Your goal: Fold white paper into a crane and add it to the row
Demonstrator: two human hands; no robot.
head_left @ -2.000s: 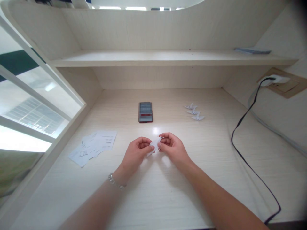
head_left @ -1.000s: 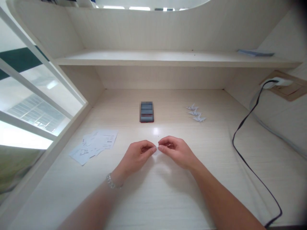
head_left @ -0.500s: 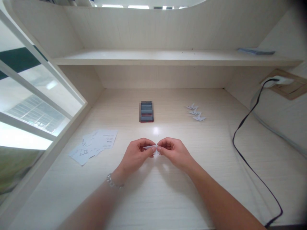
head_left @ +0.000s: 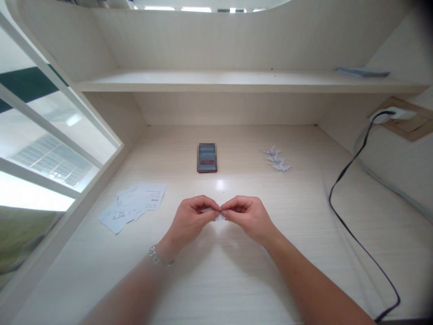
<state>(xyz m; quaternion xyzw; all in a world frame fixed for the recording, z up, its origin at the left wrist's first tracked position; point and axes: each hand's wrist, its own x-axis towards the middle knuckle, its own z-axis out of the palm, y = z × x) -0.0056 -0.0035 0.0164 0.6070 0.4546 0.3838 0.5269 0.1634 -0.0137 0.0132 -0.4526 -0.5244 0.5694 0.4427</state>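
Note:
Between my two hands is a small folded piece of white paper (head_left: 220, 217), mostly covered by fingers. My left hand (head_left: 196, 213) pinches its left side between thumb and fingertips, a bracelet on that wrist. From the other side, my right hand (head_left: 246, 215) grips it the same way, and the fingertips of both hands nearly meet. Several small folded paper cranes (head_left: 275, 159) stand in a row farther back on the right. To the left lie loose sheets of paper (head_left: 135, 203) with printing and drawn lines, overlapping one another.
A dark phone-like object (head_left: 207, 158), blurred over, lies on the desk (head_left: 216, 280) beyond my hands. A black cable (head_left: 352, 234) runs down the right side from a wall socket (head_left: 402, 118). Above the desk's back is a shelf (head_left: 209, 81) with a flat bluish item (head_left: 363, 72).
Less of the folded paper shows above my left thumb, and my fingertips have come closer over it. My right hand has shifted slightly. The things on the desk stay put.

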